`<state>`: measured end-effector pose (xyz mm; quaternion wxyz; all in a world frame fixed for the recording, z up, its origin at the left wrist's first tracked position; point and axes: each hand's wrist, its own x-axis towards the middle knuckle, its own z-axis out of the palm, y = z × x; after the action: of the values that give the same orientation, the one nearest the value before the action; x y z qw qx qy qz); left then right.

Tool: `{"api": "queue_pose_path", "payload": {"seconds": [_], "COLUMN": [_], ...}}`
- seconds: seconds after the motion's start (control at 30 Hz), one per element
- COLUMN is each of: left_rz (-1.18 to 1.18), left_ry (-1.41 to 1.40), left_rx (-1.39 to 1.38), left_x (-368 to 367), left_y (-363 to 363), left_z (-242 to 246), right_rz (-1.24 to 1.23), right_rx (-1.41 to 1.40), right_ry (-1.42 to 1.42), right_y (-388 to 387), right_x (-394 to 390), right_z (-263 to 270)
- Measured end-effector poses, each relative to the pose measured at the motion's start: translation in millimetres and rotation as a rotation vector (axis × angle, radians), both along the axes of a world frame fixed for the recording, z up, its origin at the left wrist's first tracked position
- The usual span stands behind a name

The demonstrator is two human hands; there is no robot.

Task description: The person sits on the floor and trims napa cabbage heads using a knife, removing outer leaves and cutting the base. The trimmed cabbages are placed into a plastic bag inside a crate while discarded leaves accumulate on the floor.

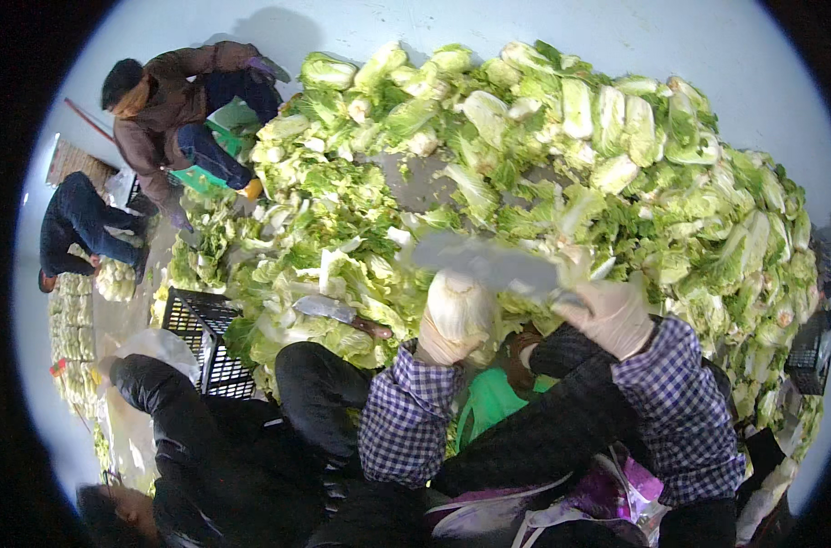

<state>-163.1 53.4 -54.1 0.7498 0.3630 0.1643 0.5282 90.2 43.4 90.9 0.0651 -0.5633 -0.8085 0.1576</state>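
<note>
My left hand (pixel 448 339), in a pale glove, grips a napa cabbage (pixel 458 301) with its white root end up. In my gloved right hand (pixel 613 317) is a knife whose broad metal blade (pixel 487 264) is blurred. The blade lies just above and beside the cabbage's root end; whether they touch cannot be told. Beyond both hands spreads a large heap of napa cabbages (pixel 575 109) and loose leaves (pixel 361 185). Another knife with a brown handle (pixel 371 327) rests on leaves to the left of my left hand.
A black plastic crate (pixel 213 353) stands at the left, near a co-worker in dark clothes (pixel 251 438). Another person (pixel 165 116) sits at the upper left edge of the heap. A third (pixel 90 219) bends over stacked cabbages (pixel 71 329). Another black crate (pixel 808 363) is at far right.
</note>
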Motion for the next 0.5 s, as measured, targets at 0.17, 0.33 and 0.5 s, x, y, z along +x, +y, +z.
{"api": "queue_pose_path", "payload": {"seconds": [0.17,0.33,0.5], "left_rz": [0.105,0.184,0.370], "left_ry": [0.163,0.024,-0.082], "left_rx": [-0.055,-0.318,-0.595], "left_x": [-26.9,-39.4,-60.6], "left_y": [-10.2,0.5,62.3], "left_z": [-5.2,-18.9,-16.4], "right_rz": [-0.230,-0.436,-0.490], "right_rx": [0.069,-0.061,-0.091], "right_ry": [0.237,0.378,0.388], "right_y": [2.7,-2.2,-6.0], "right_x": [18.0,29.1,37.5], "right_z": [-8.9,-23.8,-21.3]}}
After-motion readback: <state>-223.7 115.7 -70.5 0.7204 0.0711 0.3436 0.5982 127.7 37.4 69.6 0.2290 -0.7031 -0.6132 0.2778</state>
